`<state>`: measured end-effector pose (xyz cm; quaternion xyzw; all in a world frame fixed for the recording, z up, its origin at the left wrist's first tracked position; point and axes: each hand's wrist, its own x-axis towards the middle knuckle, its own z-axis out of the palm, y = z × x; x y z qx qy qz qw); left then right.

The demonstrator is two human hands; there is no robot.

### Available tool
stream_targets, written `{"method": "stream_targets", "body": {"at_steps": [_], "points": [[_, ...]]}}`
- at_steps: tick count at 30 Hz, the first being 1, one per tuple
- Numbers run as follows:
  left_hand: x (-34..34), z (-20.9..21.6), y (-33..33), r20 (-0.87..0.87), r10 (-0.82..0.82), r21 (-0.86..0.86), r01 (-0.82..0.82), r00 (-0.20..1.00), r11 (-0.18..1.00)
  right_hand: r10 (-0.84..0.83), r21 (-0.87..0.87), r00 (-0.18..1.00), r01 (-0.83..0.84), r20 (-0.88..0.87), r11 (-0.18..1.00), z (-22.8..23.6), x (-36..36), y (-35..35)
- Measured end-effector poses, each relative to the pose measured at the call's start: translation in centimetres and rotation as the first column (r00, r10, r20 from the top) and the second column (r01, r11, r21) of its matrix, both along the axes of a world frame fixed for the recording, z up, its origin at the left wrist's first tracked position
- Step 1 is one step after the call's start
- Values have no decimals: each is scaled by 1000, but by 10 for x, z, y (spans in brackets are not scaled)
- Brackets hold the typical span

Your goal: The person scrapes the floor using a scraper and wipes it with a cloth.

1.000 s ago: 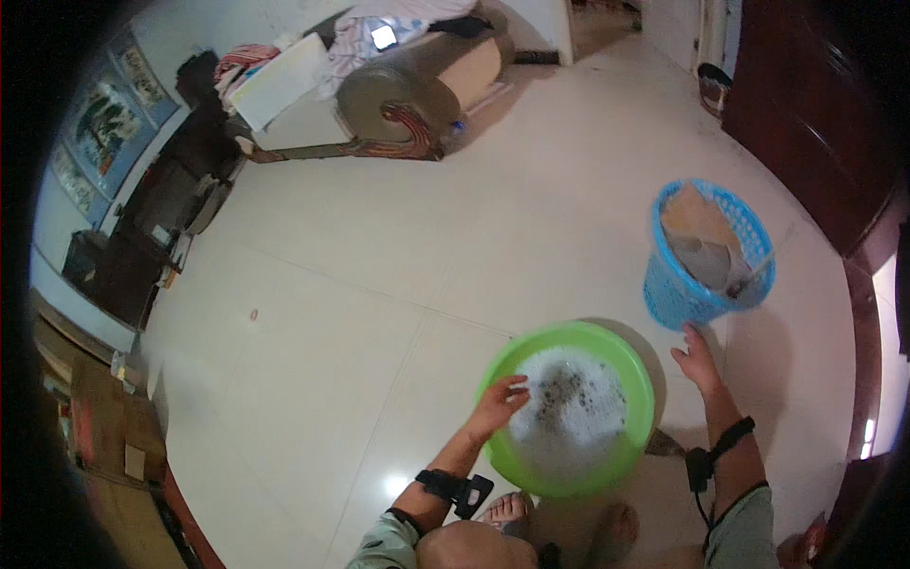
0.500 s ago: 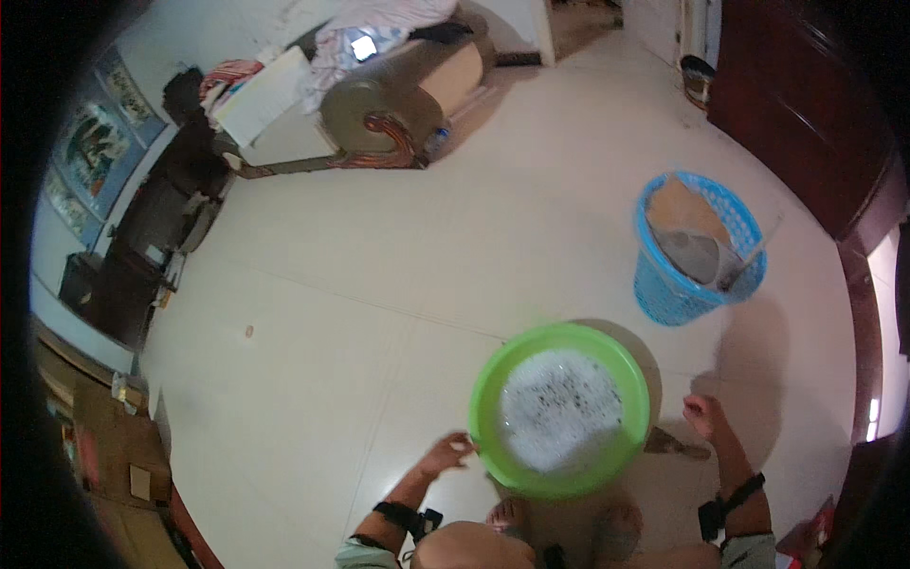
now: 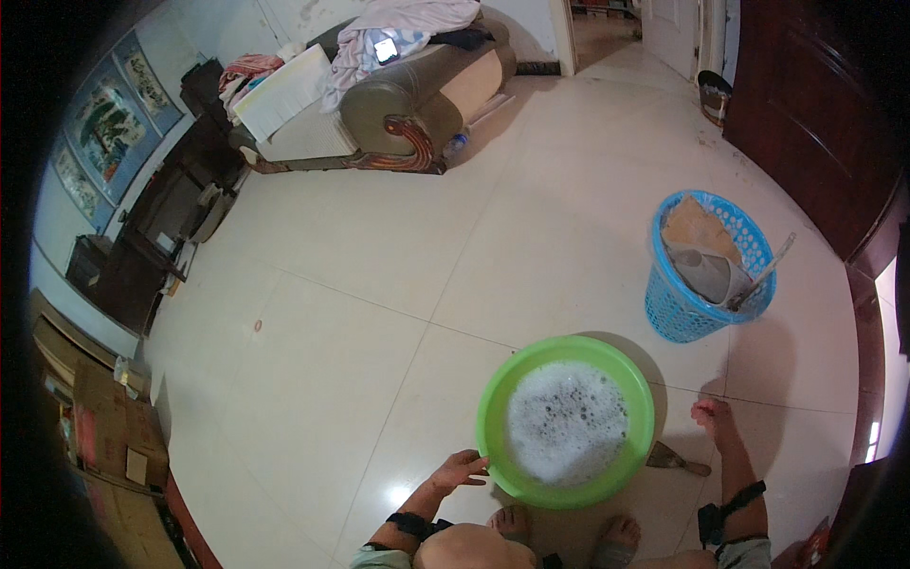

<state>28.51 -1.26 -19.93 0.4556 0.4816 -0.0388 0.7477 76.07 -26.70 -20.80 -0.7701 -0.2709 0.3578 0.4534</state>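
Note:
A round green basin (image 3: 652,417) stands on the floor in front of my feet, holding water topped with white suds (image 3: 569,422). My left hand (image 3: 462,470) is at its left side, fingers stretched out, the tips against or just beside the rim. Off to the right of the basin, my right hand (image 3: 713,415) hovers with its fingers curled in, touching nothing; no object shows in it. Between that hand and the basin lies a flat tool with a wide grey blade and a brown handle (image 3: 697,468), like a scraper.
A blue perforated bin (image 3: 678,308) with a liner, cardboard and a stick inside stands beyond my right hand. Farther off are a sofa (image 3: 393,114) piled with cloth and a dark red door (image 3: 815,114). Cardboard boxes (image 3: 104,417) line the left side.
My view has shifted slightly, so the room sits a little lower and farther right. The fingers of my left hand have straightened at the basin's rim. My right hand stays curled.

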Motion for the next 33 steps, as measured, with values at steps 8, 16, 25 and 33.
{"method": "stream_targets", "body": {"at_steps": [8,16,25,33], "points": [[9,-12,1,83,3,55,-8,997,998,334,-166,941,-320,57,933,-6,-31,-11],[19,-4,18,56,43,172,-52,997,984,453,-65,861,-478,-231,876,40,-66,22],[46,-6,61,-30,181,370,-157,983,916,341,-279,939,-336,-33,899,16,-63,-16],[54,-42,93,17,230,854,-133,973,502,445,-446,780,-240,441,863,6,-41,-62]]}}
